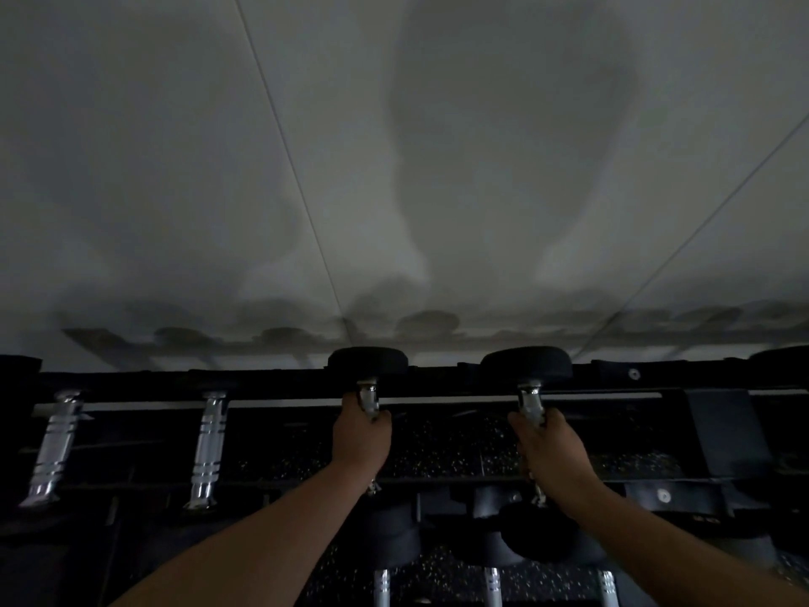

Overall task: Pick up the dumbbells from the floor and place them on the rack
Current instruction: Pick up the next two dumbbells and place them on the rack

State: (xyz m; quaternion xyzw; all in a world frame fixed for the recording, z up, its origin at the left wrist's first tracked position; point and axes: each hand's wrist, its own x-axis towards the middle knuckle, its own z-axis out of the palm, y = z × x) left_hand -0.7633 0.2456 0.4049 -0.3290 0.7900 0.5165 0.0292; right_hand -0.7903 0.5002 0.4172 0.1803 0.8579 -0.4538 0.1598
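My left hand (pixel 361 435) grips the chrome handle of a black dumbbell (pixel 367 362) whose far head sits at the back rail of the dark rack (pixel 280 381). My right hand (pixel 549 449) grips the handle of a second black dumbbell (pixel 527 364) just to the right, its near head (pixel 536 534) hanging below my wrist. Both dumbbells lie front to back across the rack's top tier. Whether they rest fully on the rails is hard to tell in the dim light.
Two more dumbbells with chrome handles (pixel 54 449) (pixel 209 449) lie on the top tier to the left. A lower tier holds several dumbbells (pixel 492 584). A pale wall (pixel 394 168) stands right behind the rack. Speckled black floor shows through the rails.
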